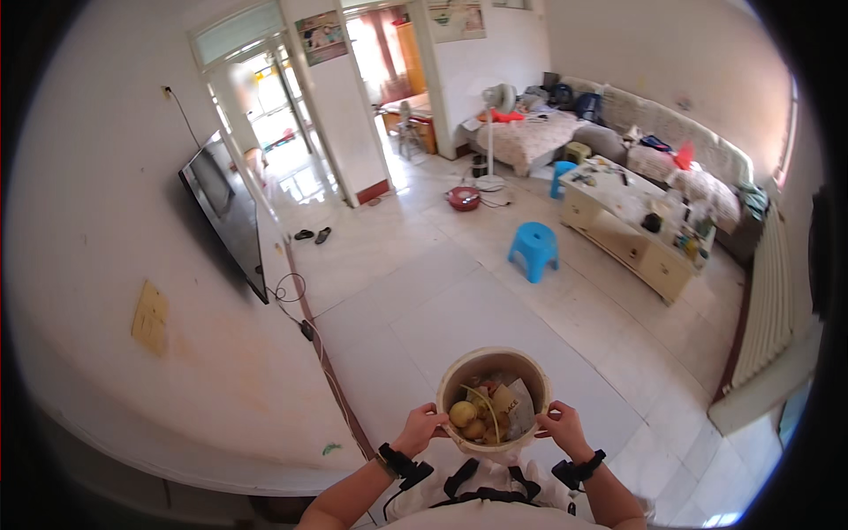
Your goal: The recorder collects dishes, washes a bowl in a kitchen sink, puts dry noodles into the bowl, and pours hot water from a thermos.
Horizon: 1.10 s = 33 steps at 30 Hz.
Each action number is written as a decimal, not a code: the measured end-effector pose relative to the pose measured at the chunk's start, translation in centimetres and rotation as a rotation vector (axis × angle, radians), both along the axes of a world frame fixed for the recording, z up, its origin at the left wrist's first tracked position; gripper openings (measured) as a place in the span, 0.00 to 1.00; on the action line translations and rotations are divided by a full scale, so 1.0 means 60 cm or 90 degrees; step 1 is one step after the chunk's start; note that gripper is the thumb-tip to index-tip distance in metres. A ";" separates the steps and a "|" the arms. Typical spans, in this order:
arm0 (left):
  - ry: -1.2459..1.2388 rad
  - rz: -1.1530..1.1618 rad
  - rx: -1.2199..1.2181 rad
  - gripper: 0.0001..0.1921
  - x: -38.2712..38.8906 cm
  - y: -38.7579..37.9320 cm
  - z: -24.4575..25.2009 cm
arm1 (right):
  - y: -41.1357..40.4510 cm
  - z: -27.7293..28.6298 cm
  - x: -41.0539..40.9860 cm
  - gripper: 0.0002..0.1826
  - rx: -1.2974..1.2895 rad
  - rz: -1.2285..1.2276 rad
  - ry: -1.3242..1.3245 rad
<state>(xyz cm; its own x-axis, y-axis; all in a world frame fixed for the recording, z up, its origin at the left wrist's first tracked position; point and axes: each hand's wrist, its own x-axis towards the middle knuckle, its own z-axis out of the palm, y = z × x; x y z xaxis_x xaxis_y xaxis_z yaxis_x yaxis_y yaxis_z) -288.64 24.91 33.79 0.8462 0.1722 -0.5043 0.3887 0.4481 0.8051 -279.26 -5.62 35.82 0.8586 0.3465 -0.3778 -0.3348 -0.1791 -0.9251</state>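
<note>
Between my two hands is a round pale bucket (pixel 452 381), held by its rim in front of my body. My left hand (pixel 422 427) pinches the rim on the left, and my right hand (pixel 562 427) grips it on the right. Inside lie several yellowish round fruits or vegetables (pixel 463 414), a bent pale stalk (pixel 491 405) and a crumpled piece of printed packaging (pixel 519 404). Other scraps beneath them are hard to tell apart. A black strap with a small device sits on each of my wrists.
A blue plastic stool (pixel 534 250) stands ahead on the tiled floor. Right of it is a cluttered coffee table (pixel 613 235) before a sofa (pixel 662 129). A red round appliance (pixel 463 198) and a pedestal fan (pixel 490 136) stand farther off. Cables (pixel 324 361) run along the left wall below a television (pixel 225 212).
</note>
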 end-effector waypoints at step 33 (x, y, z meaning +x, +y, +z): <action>0.026 -0.022 0.093 0.04 1.670 0.370 -0.089 | -0.065 -0.289 1.167 0.13 0.092 -0.510 0.257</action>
<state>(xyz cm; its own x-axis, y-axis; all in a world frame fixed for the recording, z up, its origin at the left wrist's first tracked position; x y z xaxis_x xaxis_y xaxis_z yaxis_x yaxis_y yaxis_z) -188.44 47.14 28.48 0.8323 0.2166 -0.5103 0.4359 0.3132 0.8438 -209.25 -9.53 18.48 0.6747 -0.2310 -0.7010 -0.6123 0.3552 -0.7064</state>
